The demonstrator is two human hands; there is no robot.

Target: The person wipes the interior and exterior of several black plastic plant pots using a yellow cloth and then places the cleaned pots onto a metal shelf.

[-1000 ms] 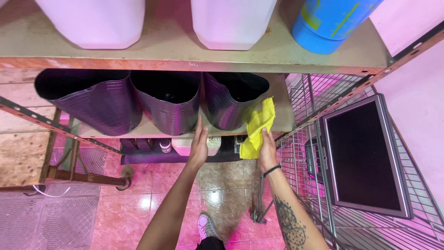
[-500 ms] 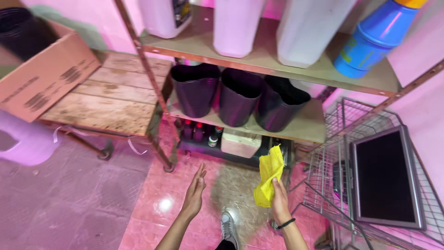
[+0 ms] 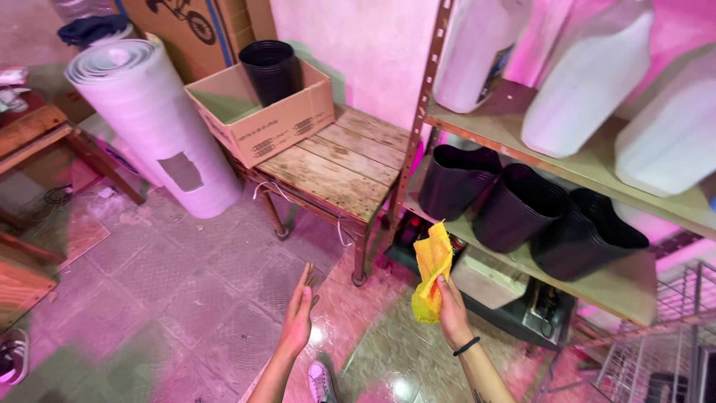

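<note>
Nearest the camera, the left hand [image 3: 298, 321] is held flat and empty with the fingers together, over the wet tiled floor [image 3: 186, 298], touching nothing. Beside it the right hand [image 3: 451, 310] is closed around a crumpled yellow cloth [image 3: 431, 272], which is lifted upright in the air — clear of the metal shelving unit [image 3: 522, 142] and of everything on it. A second ago both hands were pressed up against the lower shelf by the black plastic pots [image 3: 522, 205]; since then they have been drawn back and the view has been swung leftward, so the wiping contact with the shelf is judged to be broken for now. The cloth is now seen in front of the shelf's bottom level, near a pale box [image 3: 488, 276]. Further off, a slatted wooden worktop [image 3: 335, 164] carries an open cardboard box [image 3: 261, 112] with a stack of black pots [image 3: 268, 71] inside — and a large white foam roll [image 3: 149, 127] stands beyond.
</note>
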